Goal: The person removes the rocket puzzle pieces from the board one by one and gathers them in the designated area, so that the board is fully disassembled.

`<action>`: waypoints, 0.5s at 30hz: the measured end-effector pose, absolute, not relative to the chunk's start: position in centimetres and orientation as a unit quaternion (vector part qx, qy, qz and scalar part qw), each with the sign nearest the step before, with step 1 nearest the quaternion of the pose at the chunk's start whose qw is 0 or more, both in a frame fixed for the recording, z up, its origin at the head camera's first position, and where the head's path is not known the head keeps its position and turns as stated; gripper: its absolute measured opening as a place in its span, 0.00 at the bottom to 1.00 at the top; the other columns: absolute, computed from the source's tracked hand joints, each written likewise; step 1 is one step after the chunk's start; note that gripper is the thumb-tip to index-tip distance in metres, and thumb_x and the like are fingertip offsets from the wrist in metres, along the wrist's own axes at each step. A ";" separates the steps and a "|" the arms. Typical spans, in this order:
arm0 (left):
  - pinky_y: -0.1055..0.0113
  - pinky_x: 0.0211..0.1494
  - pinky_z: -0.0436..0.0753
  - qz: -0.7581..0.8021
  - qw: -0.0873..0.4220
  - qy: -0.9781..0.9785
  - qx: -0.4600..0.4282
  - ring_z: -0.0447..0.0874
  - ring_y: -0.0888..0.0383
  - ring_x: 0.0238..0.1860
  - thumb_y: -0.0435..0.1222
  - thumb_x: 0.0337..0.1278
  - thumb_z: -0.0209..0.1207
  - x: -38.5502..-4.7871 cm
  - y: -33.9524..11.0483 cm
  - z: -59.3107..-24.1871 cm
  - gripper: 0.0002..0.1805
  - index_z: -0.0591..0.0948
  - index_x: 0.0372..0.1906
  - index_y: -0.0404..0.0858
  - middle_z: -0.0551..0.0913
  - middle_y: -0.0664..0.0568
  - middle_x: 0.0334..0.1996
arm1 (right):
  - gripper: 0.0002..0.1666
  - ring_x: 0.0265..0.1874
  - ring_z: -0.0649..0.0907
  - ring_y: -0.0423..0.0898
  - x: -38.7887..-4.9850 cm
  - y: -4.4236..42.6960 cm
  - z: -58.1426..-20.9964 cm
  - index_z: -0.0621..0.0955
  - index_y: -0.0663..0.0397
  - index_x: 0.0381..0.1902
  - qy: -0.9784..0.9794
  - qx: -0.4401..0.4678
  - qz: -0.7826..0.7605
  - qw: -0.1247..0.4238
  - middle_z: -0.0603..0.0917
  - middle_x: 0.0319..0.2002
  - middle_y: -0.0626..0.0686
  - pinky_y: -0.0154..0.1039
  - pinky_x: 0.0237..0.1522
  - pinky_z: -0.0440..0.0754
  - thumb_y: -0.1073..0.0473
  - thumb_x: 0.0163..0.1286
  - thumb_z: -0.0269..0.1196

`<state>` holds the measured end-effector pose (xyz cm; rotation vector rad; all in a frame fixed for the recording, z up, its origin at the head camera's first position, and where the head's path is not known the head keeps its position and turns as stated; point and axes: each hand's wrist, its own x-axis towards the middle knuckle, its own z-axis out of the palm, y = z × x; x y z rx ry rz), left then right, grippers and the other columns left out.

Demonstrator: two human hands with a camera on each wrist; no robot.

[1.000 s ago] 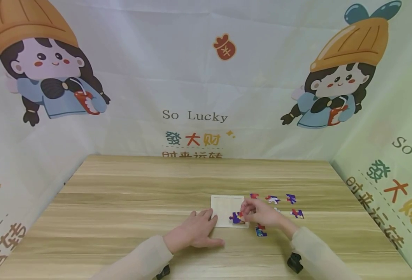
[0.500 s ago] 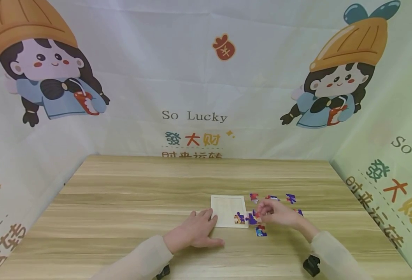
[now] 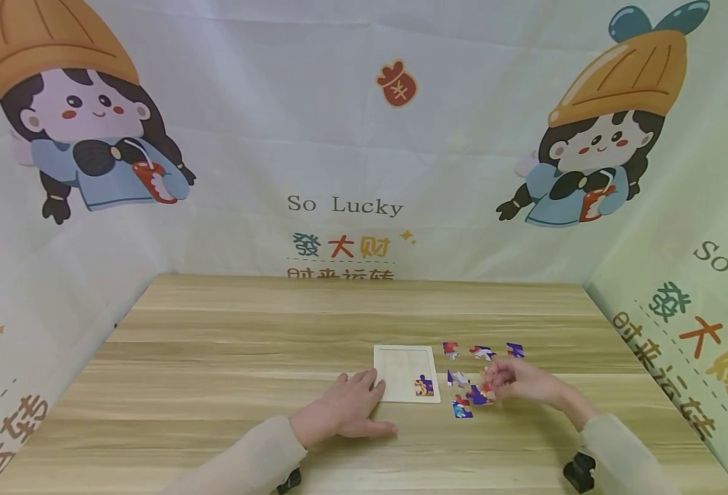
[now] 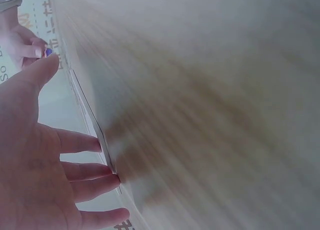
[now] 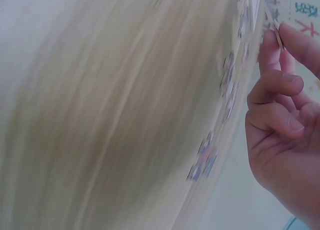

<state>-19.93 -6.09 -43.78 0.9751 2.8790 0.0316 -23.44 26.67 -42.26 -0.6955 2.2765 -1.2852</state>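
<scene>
My left hand (image 3: 348, 407) lies with fairly straight fingers against the left edge of a pale puzzle tray (image 3: 397, 375); the left wrist view shows those fingertips at its edge. One jigsaw piece (image 3: 424, 386), purple and yellow, sits in the tray's near right corner. To the right of the tray, my right hand (image 3: 527, 381) pinches a purple and red jigsaw piece (image 3: 478, 394) between thumb and finger, above the loose pieces. Seen from the right wrist, the held piece (image 5: 278, 38) is a thin edge-on sliver, its other fingers curled beneath.
Several loose pieces lie right of the tray: a red one (image 3: 450, 350), a white and purple one (image 3: 481, 353), a purple one (image 3: 515, 350), a white one (image 3: 458, 378) and a blue and red one (image 3: 462, 407). Printed cloth (image 3: 339, 137) hangs behind the wooden table (image 3: 246, 330).
My right hand has moved right, carrying the held jigsaw piece from over the tray to over the loose pieces. The piece in the tray's corner came into sight. My left hand stayed still.
</scene>
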 end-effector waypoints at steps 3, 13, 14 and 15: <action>0.48 0.56 0.62 0.012 0.052 0.946 0.320 0.60 0.47 0.60 0.67 0.46 0.44 -19.9 -6.1 -43.7 0.46 0.66 0.61 0.35 0.62 0.40 0.60 | 0.11 0.28 0.75 0.43 -23.4 27.5 -42.5 0.71 0.70 0.35 0.816 -0.256 -0.464 0.230 0.76 0.29 0.55 0.34 0.29 0.74 0.71 0.54 0.59; 0.48 0.56 0.61 0.012 0.057 0.947 0.317 0.59 0.46 0.60 0.68 0.46 0.43 -19.8 -6.1 -43.6 0.46 0.66 0.61 0.36 0.61 0.40 0.61 | 0.12 0.26 0.74 0.40 -23.3 28.9 -43.3 0.71 0.70 0.34 0.814 -0.246 -0.462 0.253 0.75 0.27 0.51 0.30 0.27 0.72 0.68 0.55 0.60; 0.48 0.56 0.61 0.012 0.057 0.947 0.317 0.59 0.46 0.60 0.68 0.46 0.43 -19.8 -6.1 -43.6 0.46 0.66 0.61 0.36 0.61 0.40 0.61 | 0.12 0.27 0.74 0.41 -23.2 29.0 -43.4 0.71 0.70 0.35 0.814 -0.242 -0.463 0.254 0.75 0.28 0.51 0.30 0.28 0.72 0.68 0.54 0.60; 0.48 0.56 0.61 0.012 0.057 0.947 0.317 0.59 0.46 0.60 0.68 0.46 0.43 -19.8 -6.1 -43.6 0.46 0.66 0.61 0.36 0.61 0.40 0.61 | 0.12 0.27 0.74 0.41 -23.2 29.0 -43.4 0.71 0.71 0.35 0.814 -0.239 -0.464 0.254 0.75 0.28 0.51 0.30 0.28 0.72 0.69 0.54 0.60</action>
